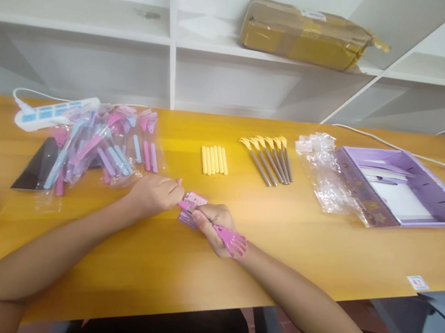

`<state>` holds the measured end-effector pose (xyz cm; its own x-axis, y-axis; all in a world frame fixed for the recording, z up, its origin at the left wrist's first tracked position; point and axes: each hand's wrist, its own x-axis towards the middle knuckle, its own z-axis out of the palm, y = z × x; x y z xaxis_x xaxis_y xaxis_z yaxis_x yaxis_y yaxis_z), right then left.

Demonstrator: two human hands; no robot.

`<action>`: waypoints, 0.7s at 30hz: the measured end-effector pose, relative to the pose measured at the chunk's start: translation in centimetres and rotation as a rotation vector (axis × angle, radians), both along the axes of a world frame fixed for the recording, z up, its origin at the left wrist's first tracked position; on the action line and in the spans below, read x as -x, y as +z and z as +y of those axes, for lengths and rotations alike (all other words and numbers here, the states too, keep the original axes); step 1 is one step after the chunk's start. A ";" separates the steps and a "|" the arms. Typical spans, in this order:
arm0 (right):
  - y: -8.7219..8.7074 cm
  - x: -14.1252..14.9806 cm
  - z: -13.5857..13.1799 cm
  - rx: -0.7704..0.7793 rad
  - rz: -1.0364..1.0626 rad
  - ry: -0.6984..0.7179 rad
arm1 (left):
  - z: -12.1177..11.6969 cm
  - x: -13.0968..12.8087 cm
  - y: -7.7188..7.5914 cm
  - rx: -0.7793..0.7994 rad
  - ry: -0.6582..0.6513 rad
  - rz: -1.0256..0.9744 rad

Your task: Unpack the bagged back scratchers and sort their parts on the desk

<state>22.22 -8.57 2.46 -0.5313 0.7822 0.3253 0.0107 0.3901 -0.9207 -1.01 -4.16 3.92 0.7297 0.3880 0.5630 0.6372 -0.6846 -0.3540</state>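
Note:
My left hand (156, 195) is closed around the pink handle end of a small back scratcher. My right hand (217, 218) pinches the same back scratcher (231, 241) along its shaft, and the pink hand-shaped head sticks out past the fingers toward my right wrist. Below the grip lies a small stack of pink and purple printed cards (196, 200), partly covered by my fingers. Beyond my hands, several plain yellow handles (214, 160) lie side by side. Right of these is a row of yellow-headed scratcher rods (269, 160) with bare metal shafts.
Bagged pink, blue and purple back scratchers (110, 141) are heaped at left, beside a white power strip (57, 113) and over a black flat item (36, 165). Clear plastic bags (322, 172) lie against a purple box (438, 213) at right. A taped carton (306, 35) sits on the shelf.

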 end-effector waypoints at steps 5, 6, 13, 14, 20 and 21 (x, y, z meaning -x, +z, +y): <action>0.2 -0.1 -0.1 -0.003 0.000 0.005 | 0.1 0.2 -0.1 0.033 0.006 0.010; -0.1 -0.1 -0.1 -0.002 0.002 0.001 | 0.1 0.1 -0.1 0.002 0.003 0.010; -3.3 0.4 -0.2 -0.003 0.120 -0.131 | -0.4 -0.9 -0.8 0.002 -0.023 -0.026; -3.5 0.5 -0.1 0.003 0.133 -0.120 | -0.5 -1.1 -0.9 0.044 -0.023 -0.023; -2.9 0.7 0.0 -0.194 0.006 0.171 | -1.4 -2.0 -2.1 0.211 -0.077 -0.079; -2.8 0.9 0.0 -0.194 -0.007 0.205 | -1.6 -2.2 -2.2 0.212 -0.087 -0.091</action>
